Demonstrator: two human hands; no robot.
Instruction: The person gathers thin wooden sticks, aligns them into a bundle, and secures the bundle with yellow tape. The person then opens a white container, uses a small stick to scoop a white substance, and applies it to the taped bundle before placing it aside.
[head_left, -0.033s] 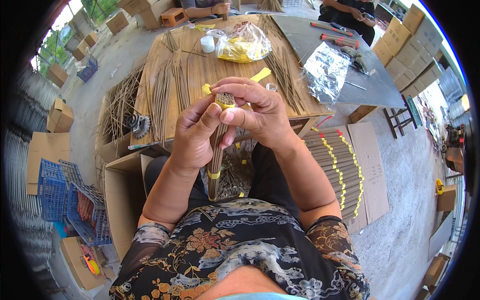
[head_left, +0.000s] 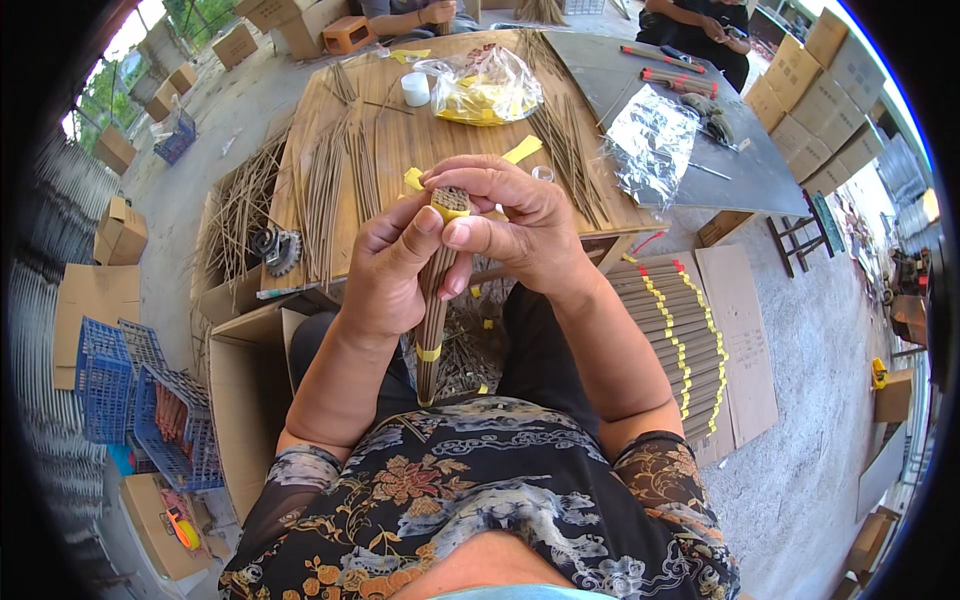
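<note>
A bundle of thin brown incense sticks [head_left: 433,310] stands before my chest, its flat end tilted up toward me. My left hand [head_left: 392,262] is wrapped round its upper part, thumb near the top. Around that end runs a yellow paper band [head_left: 455,213], pinched between the thumb and fingers of my right hand [head_left: 522,222]. A second yellow band [head_left: 428,353] circles the bundle lower down. Just beyond my hands, yellow paper strips [head_left: 522,150] lie at the wooden table's near edge.
Loose sticks [head_left: 322,200] spread over the wooden table [head_left: 395,150], beside a plastic bag of yellow strips [head_left: 485,95] and a white cup [head_left: 415,88]. Banded bundles [head_left: 675,340] line cardboard at my right. An open carton [head_left: 245,400] and blue crates [head_left: 105,380] stand left. Two people sit across.
</note>
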